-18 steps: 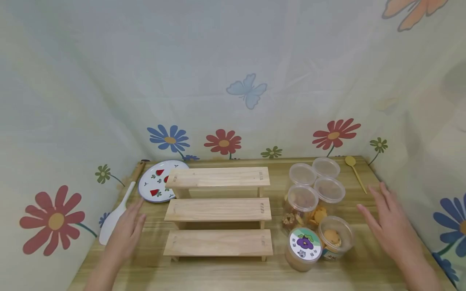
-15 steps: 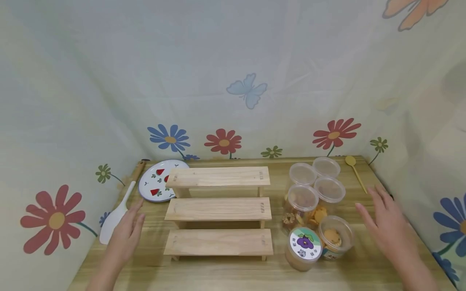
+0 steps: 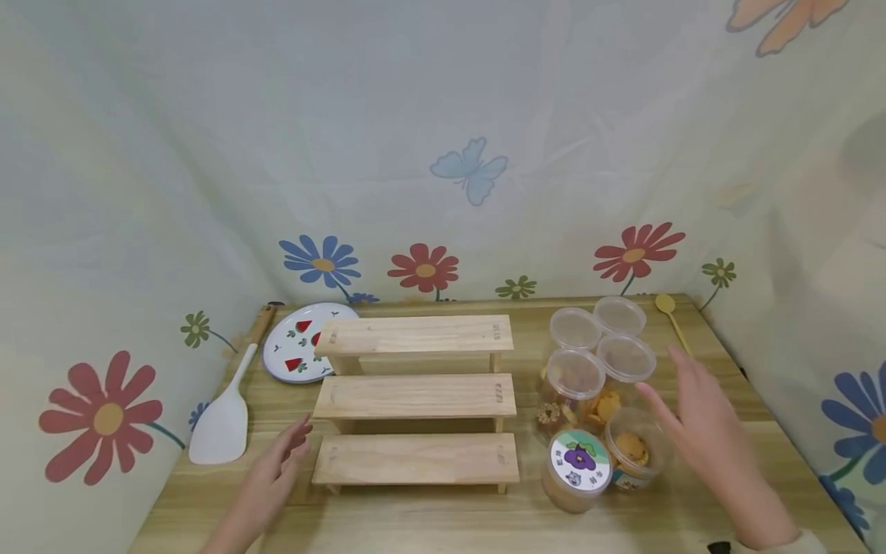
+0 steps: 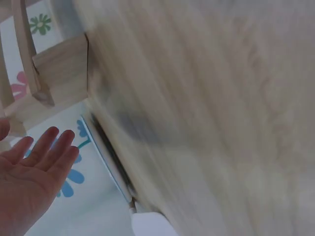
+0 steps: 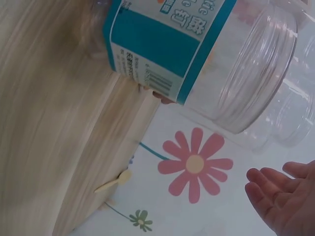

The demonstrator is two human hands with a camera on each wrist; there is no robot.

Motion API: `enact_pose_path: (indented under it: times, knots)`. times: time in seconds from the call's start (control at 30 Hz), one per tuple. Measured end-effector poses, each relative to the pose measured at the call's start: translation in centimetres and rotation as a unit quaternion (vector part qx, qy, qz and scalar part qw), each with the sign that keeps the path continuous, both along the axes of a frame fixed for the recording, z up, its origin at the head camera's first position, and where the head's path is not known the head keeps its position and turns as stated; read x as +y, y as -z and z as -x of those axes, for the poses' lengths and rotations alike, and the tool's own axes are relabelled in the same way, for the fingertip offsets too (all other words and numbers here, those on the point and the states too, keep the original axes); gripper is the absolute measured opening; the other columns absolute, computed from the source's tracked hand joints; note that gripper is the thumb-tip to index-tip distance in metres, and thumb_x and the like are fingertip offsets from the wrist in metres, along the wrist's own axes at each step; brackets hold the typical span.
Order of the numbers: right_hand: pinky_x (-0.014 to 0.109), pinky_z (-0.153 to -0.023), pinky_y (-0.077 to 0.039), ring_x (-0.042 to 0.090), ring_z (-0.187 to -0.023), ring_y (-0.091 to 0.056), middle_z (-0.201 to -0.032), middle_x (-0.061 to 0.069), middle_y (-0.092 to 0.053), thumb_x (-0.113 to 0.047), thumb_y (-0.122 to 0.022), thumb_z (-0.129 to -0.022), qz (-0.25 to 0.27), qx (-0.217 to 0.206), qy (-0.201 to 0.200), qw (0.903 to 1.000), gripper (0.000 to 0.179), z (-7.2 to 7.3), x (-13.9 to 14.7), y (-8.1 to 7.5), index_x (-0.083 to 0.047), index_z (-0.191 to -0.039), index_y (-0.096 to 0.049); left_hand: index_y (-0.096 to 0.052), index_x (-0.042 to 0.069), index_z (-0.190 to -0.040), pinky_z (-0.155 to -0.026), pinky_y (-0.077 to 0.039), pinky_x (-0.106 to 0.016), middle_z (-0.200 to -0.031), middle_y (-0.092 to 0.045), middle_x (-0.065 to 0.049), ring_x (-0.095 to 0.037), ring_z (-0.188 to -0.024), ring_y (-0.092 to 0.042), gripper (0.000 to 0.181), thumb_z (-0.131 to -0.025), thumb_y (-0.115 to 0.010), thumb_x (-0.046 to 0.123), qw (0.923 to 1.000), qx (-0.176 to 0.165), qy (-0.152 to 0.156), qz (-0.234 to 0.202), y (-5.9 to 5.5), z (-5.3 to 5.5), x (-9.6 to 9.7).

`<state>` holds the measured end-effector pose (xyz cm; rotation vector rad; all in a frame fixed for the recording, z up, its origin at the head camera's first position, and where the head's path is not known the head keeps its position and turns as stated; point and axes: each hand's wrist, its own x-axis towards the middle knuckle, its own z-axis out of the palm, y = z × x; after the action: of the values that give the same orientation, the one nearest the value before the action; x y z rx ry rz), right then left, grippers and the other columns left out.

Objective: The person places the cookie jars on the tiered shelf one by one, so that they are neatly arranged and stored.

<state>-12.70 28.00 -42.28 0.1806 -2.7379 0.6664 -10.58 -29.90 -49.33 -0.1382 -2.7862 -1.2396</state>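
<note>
My left hand (image 3: 271, 478) hovers beside the left end of a three-step wooden rack (image 3: 415, 460), fingers extended and holding nothing. In the left wrist view its palm and spread fingers (image 4: 53, 156) face the rack's side. Over on the right, my right hand (image 3: 702, 427) is close beside a clear plastic jar (image 3: 633, 450) with cookies in it, thumb and fingers apart and nothing held. The right wrist view shows that jar's blue-and-white label (image 5: 152, 44) large. Next to it stands a jar with a purple-flower lid (image 3: 580, 462). Several more clear lidded jars (image 3: 576, 373) cluster behind.
Left of the rack lie a white spatula (image 3: 220, 427) with a wooden handle and, partly behind the rack, a white plate (image 3: 291, 346) with a watermelon pattern. A yellow spoon (image 3: 667, 306) lies at the back right. Floral cloth (image 3: 471, 231) surrounds the table (image 3: 388, 523).
Both hands have moved inward: the left to the right, off the spatula's blade toward the rack, the right to the left toward the cookie jar. The jars and rack stay in place.
</note>
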Motion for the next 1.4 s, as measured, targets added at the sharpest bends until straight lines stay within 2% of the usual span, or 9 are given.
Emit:
enact_pose_path:
  times: [0.1, 0.17, 0.27, 0.33, 0.5, 0.7, 0.87, 1.07, 1.4]
  knots:
    - [0.069, -0.103, -0.019, 0.055, -0.129, -0.026, -0.150, 0.032, -0.022, -0.044, -0.050, -0.099, -0.001, -0.006, 0.002, 1.0000, 0.079, 0.3, -0.4, -0.1, -0.004, -0.154, -0.010, -0.043, 0.001, -0.142, -0.093, -0.045, -0.057, -0.130, -0.055, -0.022, -0.039, -0.116, -0.053, 0.046, -0.103, -0.049, 0.024, 0.9999, 0.007, 0.002, -0.011, 0.8, -0.3, 0.4]
    - [0.070, -0.103, -0.020, 0.055, -0.128, -0.027, -0.150, 0.031, -0.023, -0.044, -0.050, -0.099, -0.001, 0.001, 0.004, 1.0000, 0.079, 0.4, -0.6, -0.1, -0.005, -0.154, -0.009, -0.044, 0.001, -0.141, -0.094, -0.048, -0.047, -0.129, -0.057, -0.021, -0.035, -0.115, -0.055, 0.046, -0.102, -0.051, 0.024, 0.9998, 0.007, 0.000, -0.021, 1.3, -0.3, 0.5]
    - [0.071, -0.101, -0.022, 0.056, -0.126, -0.029, -0.148, 0.032, -0.027, -0.045, -0.052, -0.098, -0.002, 0.014, 0.006, 0.9999, 0.080, 0.5, -0.7, -0.2, -0.006, -0.154, -0.011, -0.044, 0.002, -0.142, -0.093, -0.049, -0.032, -0.129, -0.058, -0.017, -0.028, -0.113, -0.056, 0.046, -0.102, -0.051, 0.025, 0.9992, -0.010, -0.006, -0.038, 1.7, -0.4, 0.6]
    - [0.071, -0.100, -0.023, 0.056, -0.126, -0.030, -0.147, 0.032, -0.028, -0.045, -0.054, -0.097, -0.002, 0.018, 0.005, 0.9998, 0.081, 0.6, -0.8, -0.2, -0.005, -0.154, -0.012, -0.044, 0.002, -0.142, -0.090, -0.048, -0.025, -0.130, -0.057, -0.017, -0.025, -0.113, -0.056, 0.048, -0.102, -0.050, 0.027, 0.9979, -0.034, -0.010, -0.055, 1.9, -0.5, 0.6]
    - [0.072, -0.100, -0.021, 0.056, -0.128, -0.027, -0.149, 0.031, -0.025, -0.050, -0.057, -0.094, -0.003, -0.006, 0.005, 1.0000, 0.089, 0.9, -0.9, -0.4, -0.002, -0.153, -0.011, -0.044, 0.002, -0.143, -0.092, -0.046, -0.021, -0.135, -0.052, -0.018, -0.024, -0.116, -0.053, 0.053, -0.100, -0.055, 0.030, 0.9940, -0.067, -0.008, -0.086, 2.4, -0.9, 0.8]
    - [0.075, -0.090, -0.031, 0.058, -0.121, -0.034, -0.142, 0.036, -0.032, -0.058, -0.060, -0.088, -0.024, -0.033, 0.009, 0.9991, 0.100, 1.3, -0.9, -0.1, 0.002, -0.152, -0.012, -0.046, 0.000, -0.141, -0.091, -0.046, -0.019, -0.134, -0.053, -0.018, -0.022, -0.113, -0.054, 0.051, -0.097, -0.060, 0.023, 0.9945, -0.047, 0.001, -0.094, 2.6, -1.4, 1.0]
    - [0.074, -0.090, -0.033, 0.057, -0.119, -0.038, -0.138, 0.036, -0.038, -0.057, -0.063, -0.087, -0.019, -0.032, -0.004, 0.9993, 0.096, 1.6, -1.0, 0.3, 0.000, -0.151, -0.019, -0.045, -0.001, -0.141, -0.092, -0.046, -0.020, -0.132, -0.055, -0.017, -0.019, -0.112, -0.054, 0.052, -0.097, -0.061, 0.020, 0.9944, -0.046, 0.003, -0.095, 2.6, -1.4, 1.0]
    - [0.071, -0.088, -0.037, 0.053, -0.118, -0.043, -0.136, 0.032, -0.044, -0.055, -0.065, -0.086, 0.000, -0.015, -0.013, 0.9998, 0.091, 2.1, -1.2, 0.7, -0.003, -0.150, -0.025, -0.043, -0.003, -0.142, -0.096, -0.043, -0.019, -0.138, -0.050, -0.021, -0.027, -0.120, -0.051, 0.055, -0.097, -0.061, 0.024, 0.9930, -0.062, 0.000, -0.100, 2.5, -1.2, 1.1]
    - [0.070, -0.077, -0.043, 0.055, -0.106, -0.051, -0.126, 0.036, -0.050, -0.054, -0.061, -0.090, 0.019, -0.050, -0.009, 0.9985, 0.091, 2.1, -1.6, 0.7, 0.003, -0.149, -0.020, -0.040, -0.007, -0.142, -0.094, -0.042, -0.016, -0.139, -0.047, -0.024, -0.027, -0.121, -0.050, 0.057, -0.095, -0.063, 0.018, 0.9885, -0.066, 0.010, -0.136, 2.9, -1.1, 1.1]
